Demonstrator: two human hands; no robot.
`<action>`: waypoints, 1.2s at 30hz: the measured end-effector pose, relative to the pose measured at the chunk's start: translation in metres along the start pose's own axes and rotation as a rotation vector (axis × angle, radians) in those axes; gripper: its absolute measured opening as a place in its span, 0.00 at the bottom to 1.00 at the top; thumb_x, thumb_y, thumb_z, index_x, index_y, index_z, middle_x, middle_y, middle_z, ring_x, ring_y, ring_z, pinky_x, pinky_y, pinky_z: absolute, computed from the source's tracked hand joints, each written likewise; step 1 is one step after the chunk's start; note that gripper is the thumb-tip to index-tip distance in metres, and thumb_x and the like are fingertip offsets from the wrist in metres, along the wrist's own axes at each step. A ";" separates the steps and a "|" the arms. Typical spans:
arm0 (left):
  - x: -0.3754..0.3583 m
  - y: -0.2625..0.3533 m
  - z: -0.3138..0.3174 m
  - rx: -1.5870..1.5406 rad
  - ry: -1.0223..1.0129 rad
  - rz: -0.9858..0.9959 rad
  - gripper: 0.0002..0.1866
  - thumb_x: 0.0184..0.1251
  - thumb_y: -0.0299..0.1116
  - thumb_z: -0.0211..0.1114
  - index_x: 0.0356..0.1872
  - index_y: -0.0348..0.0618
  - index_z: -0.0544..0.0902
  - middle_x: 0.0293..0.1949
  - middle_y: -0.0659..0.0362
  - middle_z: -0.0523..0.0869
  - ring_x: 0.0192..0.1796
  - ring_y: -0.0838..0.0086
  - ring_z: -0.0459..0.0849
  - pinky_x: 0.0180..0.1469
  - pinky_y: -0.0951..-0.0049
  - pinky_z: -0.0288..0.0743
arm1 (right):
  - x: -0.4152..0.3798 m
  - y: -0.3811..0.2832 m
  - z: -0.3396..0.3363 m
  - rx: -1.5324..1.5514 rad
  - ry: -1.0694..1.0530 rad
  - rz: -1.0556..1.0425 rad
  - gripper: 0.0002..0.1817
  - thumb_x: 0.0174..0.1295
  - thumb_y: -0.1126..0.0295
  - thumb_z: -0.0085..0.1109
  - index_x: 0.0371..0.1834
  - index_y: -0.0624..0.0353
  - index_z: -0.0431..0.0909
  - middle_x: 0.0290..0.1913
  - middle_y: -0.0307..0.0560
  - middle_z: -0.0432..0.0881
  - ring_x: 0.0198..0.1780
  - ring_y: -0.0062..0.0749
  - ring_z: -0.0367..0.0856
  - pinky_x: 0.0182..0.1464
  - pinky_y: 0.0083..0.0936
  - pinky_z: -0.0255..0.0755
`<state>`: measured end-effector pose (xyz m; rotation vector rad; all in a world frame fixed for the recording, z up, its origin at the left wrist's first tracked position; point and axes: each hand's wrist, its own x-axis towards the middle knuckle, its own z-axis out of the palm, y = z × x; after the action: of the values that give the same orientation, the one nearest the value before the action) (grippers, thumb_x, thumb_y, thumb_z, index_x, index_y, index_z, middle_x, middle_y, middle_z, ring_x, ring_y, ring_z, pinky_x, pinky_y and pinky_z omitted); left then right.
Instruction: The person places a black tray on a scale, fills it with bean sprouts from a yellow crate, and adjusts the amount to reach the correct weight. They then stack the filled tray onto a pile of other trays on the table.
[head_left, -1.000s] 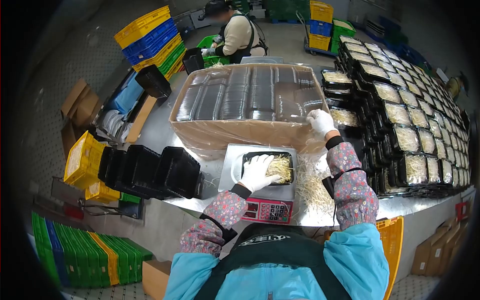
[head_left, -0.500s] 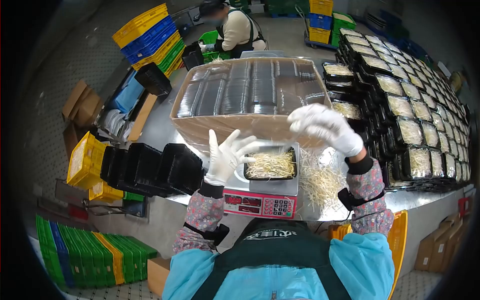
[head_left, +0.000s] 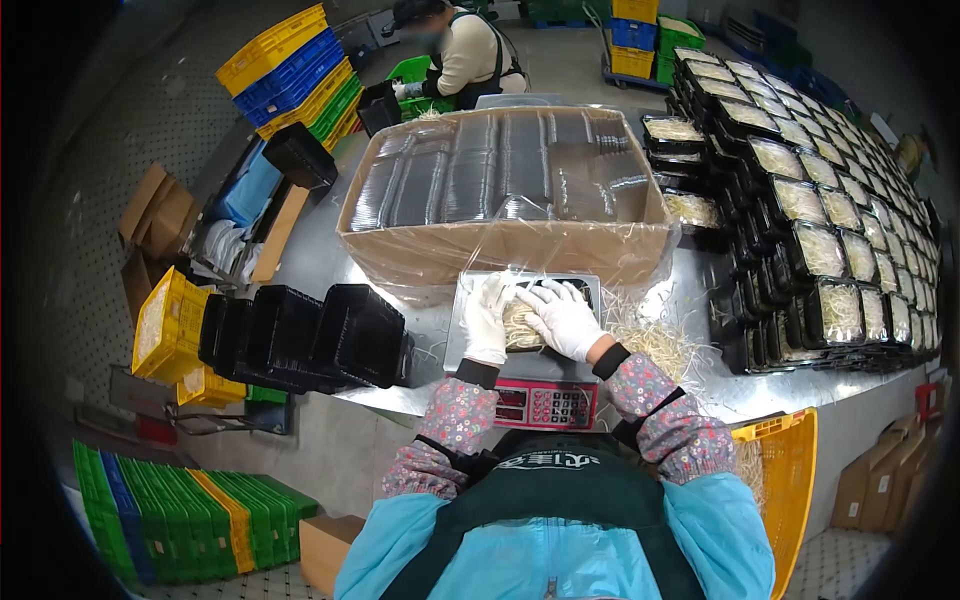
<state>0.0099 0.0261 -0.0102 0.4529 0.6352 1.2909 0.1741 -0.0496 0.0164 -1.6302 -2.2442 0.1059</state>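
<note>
A black tray of bean sprouts [head_left: 521,328] rests on the scale [head_left: 545,400], whose red keypad faces me. Gloved in white, my left hand [head_left: 487,318] lies at the tray's left side with its fingers on the edge. My right hand [head_left: 563,318] is spread over the tray's right part, fingers reaching onto the sprouts. Both hands look open, with fingertips close together. Loose sprouts [head_left: 655,345] lie on the metal table just right of the scale. Behind the scale stands a cardboard box [head_left: 500,245] lined with plastic and filled with stacked clear lids [head_left: 470,170].
Packed sprout trays [head_left: 800,205] are stacked high at the right. Empty black trays [head_left: 355,335] stand at the left, beside yellow crates [head_left: 168,325]. A co-worker [head_left: 468,55] is beyond the box. A large yellow crate [head_left: 790,480] sits at the table's front right.
Both hands have come down onto the tray. My right hand moved left and down from the raised position, and my left hand moved right to the tray's edge. The view shifted slightly.
</note>
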 end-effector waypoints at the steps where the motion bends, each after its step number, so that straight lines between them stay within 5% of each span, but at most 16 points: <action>1: 0.004 -0.003 -0.005 0.000 0.000 -0.003 0.27 0.73 0.35 0.59 0.69 0.46 0.63 0.56 0.49 0.83 0.66 0.55 0.78 0.68 0.55 0.72 | 0.002 0.000 -0.004 0.109 -0.073 0.085 0.31 0.73 0.50 0.48 0.76 0.47 0.63 0.70 0.53 0.69 0.71 0.52 0.65 0.73 0.49 0.54; 6: 0.010 -0.002 -0.012 -0.073 -0.043 -0.096 0.22 0.73 0.34 0.59 0.65 0.46 0.70 0.58 0.49 0.83 0.66 0.55 0.78 0.69 0.56 0.71 | 0.004 0.008 -0.003 0.266 -0.159 0.151 0.31 0.72 0.49 0.49 0.77 0.41 0.63 0.71 0.52 0.68 0.71 0.53 0.65 0.72 0.49 0.56; 8: 0.003 0.006 -0.007 -0.095 -0.039 -0.057 0.21 0.72 0.33 0.59 0.65 0.45 0.70 0.58 0.49 0.82 0.66 0.55 0.78 0.69 0.55 0.72 | 0.005 0.019 -0.004 0.272 -0.158 0.095 0.30 0.75 0.53 0.48 0.78 0.48 0.60 0.71 0.55 0.70 0.72 0.51 0.66 0.74 0.43 0.56; 11: 0.000 0.026 -0.004 -0.167 -0.031 -0.017 0.21 0.72 0.31 0.60 0.64 0.45 0.70 0.59 0.49 0.81 0.66 0.54 0.78 0.69 0.53 0.73 | 0.002 0.027 -0.034 0.719 0.010 0.059 0.28 0.77 0.59 0.48 0.75 0.60 0.63 0.73 0.54 0.71 0.74 0.43 0.68 0.74 0.30 0.59; 15: 0.001 0.048 -0.017 -0.266 -0.077 0.015 0.21 0.71 0.29 0.60 0.63 0.46 0.70 0.59 0.50 0.80 0.67 0.53 0.77 0.68 0.50 0.74 | -0.008 0.022 -0.058 0.957 0.144 0.230 0.18 0.73 0.65 0.54 0.59 0.62 0.80 0.54 0.49 0.86 0.58 0.30 0.82 0.63 0.28 0.72; 18: -0.003 0.052 -0.010 -0.263 -0.080 0.023 0.20 0.71 0.29 0.60 0.63 0.46 0.70 0.59 0.50 0.80 0.67 0.53 0.77 0.68 0.50 0.74 | -0.013 -0.009 -0.046 1.122 -0.185 0.130 0.16 0.73 0.63 0.52 0.54 0.58 0.85 0.46 0.50 0.89 0.48 0.38 0.87 0.56 0.32 0.77; 21: -0.013 0.054 0.001 -0.215 -0.047 -0.012 0.22 0.71 0.29 0.60 0.65 0.46 0.70 0.59 0.51 0.80 0.67 0.53 0.77 0.67 0.51 0.75 | -0.015 -0.019 -0.001 0.441 -0.138 0.068 0.16 0.69 0.58 0.52 0.42 0.55 0.86 0.39 0.59 0.85 0.44 0.57 0.82 0.48 0.44 0.76; 24: -0.021 0.056 0.003 -0.168 -0.034 0.012 0.27 0.70 0.29 0.60 0.69 0.45 0.67 0.57 0.48 0.82 0.60 0.56 0.82 0.60 0.57 0.79 | -0.017 -0.020 0.006 0.417 -0.099 0.049 0.16 0.69 0.57 0.52 0.38 0.56 0.85 0.36 0.58 0.85 0.41 0.59 0.81 0.46 0.47 0.75; 26: -0.024 0.064 -0.001 -0.080 -0.002 -0.003 0.29 0.70 0.29 0.59 0.72 0.46 0.65 0.56 0.49 0.82 0.52 0.62 0.84 0.53 0.64 0.81 | -0.019 -0.023 -0.020 0.426 -0.240 0.088 0.16 0.71 0.59 0.52 0.45 0.57 0.86 0.43 0.57 0.87 0.47 0.54 0.84 0.52 0.41 0.77; 29: -0.035 0.081 0.003 0.046 0.033 0.025 0.32 0.70 0.27 0.60 0.74 0.46 0.63 0.55 0.51 0.82 0.44 0.68 0.85 0.45 0.69 0.80 | -0.032 -0.009 -0.051 0.934 -0.239 0.007 0.20 0.75 0.60 0.52 0.61 0.60 0.80 0.58 0.52 0.85 0.60 0.36 0.82 0.65 0.29 0.71; 34: -0.047 0.088 -0.001 0.092 0.025 0.077 0.35 0.70 0.25 0.59 0.76 0.43 0.59 0.51 0.53 0.82 0.42 0.70 0.85 0.42 0.74 0.79 | -0.049 0.018 -0.127 1.346 0.197 0.324 0.23 0.75 0.57 0.52 0.67 0.59 0.75 0.53 0.43 0.85 0.52 0.26 0.83 0.53 0.23 0.76; 35: -0.048 0.083 -0.002 0.201 -0.033 0.132 0.35 0.69 0.24 0.58 0.76 0.42 0.59 0.49 0.54 0.83 0.41 0.72 0.85 0.41 0.75 0.79 | -0.049 0.020 -0.128 1.345 0.270 0.331 0.31 0.74 0.59 0.54 0.77 0.57 0.61 0.61 0.45 0.80 0.48 0.19 0.80 0.50 0.20 0.73; 36: -0.050 0.077 0.000 0.308 -0.092 0.189 0.35 0.69 0.22 0.58 0.76 0.41 0.59 0.47 0.55 0.83 0.39 0.73 0.85 0.39 0.77 0.79 | -0.049 0.016 -0.129 1.344 0.273 0.330 0.31 0.74 0.59 0.54 0.77 0.57 0.61 0.61 0.45 0.80 0.48 0.19 0.80 0.50 0.20 0.73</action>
<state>-0.0543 -0.0046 0.0476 0.8372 0.7305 1.3458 0.2447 -0.1096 0.1199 -1.0546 -1.0986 1.1057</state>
